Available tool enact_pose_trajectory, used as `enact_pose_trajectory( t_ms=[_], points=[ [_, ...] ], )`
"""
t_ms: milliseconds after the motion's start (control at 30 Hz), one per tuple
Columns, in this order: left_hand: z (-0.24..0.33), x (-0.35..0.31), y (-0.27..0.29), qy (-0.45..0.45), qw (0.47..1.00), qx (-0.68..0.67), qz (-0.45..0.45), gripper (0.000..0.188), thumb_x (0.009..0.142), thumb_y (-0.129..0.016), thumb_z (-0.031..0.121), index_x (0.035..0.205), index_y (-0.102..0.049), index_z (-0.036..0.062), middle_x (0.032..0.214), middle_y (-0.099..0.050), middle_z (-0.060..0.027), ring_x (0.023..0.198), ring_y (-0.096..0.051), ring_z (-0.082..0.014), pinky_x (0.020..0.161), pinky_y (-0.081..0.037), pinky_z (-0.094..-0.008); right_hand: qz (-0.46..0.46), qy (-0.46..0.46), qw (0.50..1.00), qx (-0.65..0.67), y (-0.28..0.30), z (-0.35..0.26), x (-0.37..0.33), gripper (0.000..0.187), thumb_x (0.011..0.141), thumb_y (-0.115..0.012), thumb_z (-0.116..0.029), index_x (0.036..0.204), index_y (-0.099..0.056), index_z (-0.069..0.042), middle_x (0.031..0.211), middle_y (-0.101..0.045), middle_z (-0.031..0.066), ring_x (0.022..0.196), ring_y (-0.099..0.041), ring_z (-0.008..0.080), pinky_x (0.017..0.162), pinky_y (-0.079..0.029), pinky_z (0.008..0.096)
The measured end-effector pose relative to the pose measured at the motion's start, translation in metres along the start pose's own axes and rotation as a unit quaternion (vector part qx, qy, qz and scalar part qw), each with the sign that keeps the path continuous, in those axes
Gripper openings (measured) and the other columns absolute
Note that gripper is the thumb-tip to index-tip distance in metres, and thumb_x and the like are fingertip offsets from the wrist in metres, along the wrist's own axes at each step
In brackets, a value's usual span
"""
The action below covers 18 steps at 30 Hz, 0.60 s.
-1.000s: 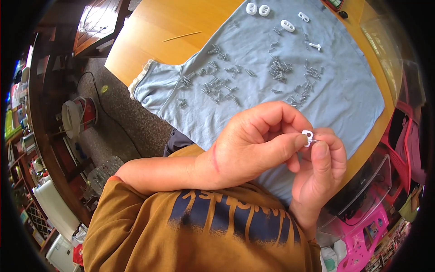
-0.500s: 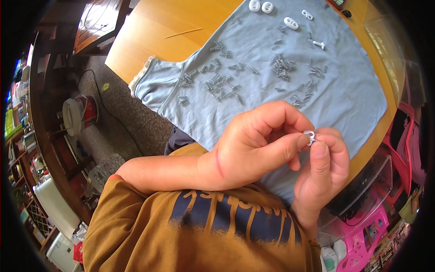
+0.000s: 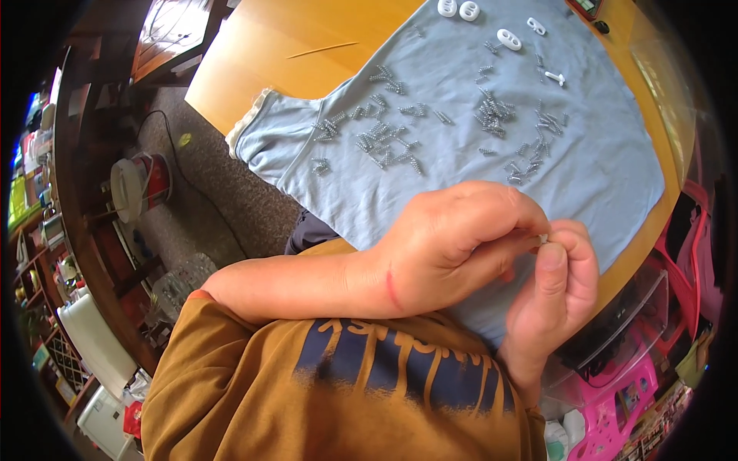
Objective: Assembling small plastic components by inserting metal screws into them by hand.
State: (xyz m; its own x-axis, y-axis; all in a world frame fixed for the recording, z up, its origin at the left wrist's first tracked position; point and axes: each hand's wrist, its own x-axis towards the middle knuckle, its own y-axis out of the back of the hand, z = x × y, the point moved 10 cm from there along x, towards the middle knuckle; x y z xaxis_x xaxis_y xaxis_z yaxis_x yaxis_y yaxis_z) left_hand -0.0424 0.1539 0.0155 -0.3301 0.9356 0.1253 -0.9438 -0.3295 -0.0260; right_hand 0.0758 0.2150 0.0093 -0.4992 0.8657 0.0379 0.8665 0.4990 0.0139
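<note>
My left hand is closed, its thumb and forefinger pinching a small white plastic cord-lock piece, of which only a sliver shows. Against it, my right hand is closed too, its thumb and fingertips meeting at the same spot; the small spring seen there half a second ago is now hidden by the fingers. Beyond the hands, many small metal springs lie in loose clusters on a light blue cloth. White two-hole cord-lock pieces and a white plunger-like piece rest at its far side.
Under the cloth is a yellow wooden table with a thin stick on it. A clear plastic box and a pink plastic chair stand at the right. On the floor at left sits a bucket.
The left hand has rolled over and closed further around the white piece, whose hole no longer shows. Both hands stay fingertip to fingertip. The whole view has shifted slightly.
</note>
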Motion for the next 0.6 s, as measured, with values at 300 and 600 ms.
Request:
enact_pose_trajectory(
  t_ms=[300,600],
  points=[
    [-0.012,-0.001,-0.002,0.069,0.993,-0.1,-0.008,0.013,0.082,-0.06,-0.007,0.095,-0.06,-0.003,0.088,-0.062,-0.0103,0.066,-0.063,-0.0142,0.056,-0.051,-0.0237,-0.015,0.003,1.0,-0.009,0.0,-0.001,0.001,0.009,0.085,-0.06,-0.005,0.091,-0.059,0.001,0.089,-0.054,0.0059,0.073,-0.045,0.0096,0.063,-0.037,0.0206],
    [-0.023,-0.008,-0.004,0.155,0.97,-0.185,-0.026,0.018,0.086,-0.057,-0.004,0.104,-0.06,-0.0042,0.094,-0.062,-0.0107,0.081,-0.064,-0.0144,0.069,-0.052,-0.0236,-0.014,0.035,0.998,-0.051,0.001,-0.008,0.002,0.009,0.084,-0.06,-0.002,0.093,-0.06,0.001,0.088,-0.054,0.0071,0.074,-0.049,0.0113,0.063,-0.04,0.0214]
  ],
)
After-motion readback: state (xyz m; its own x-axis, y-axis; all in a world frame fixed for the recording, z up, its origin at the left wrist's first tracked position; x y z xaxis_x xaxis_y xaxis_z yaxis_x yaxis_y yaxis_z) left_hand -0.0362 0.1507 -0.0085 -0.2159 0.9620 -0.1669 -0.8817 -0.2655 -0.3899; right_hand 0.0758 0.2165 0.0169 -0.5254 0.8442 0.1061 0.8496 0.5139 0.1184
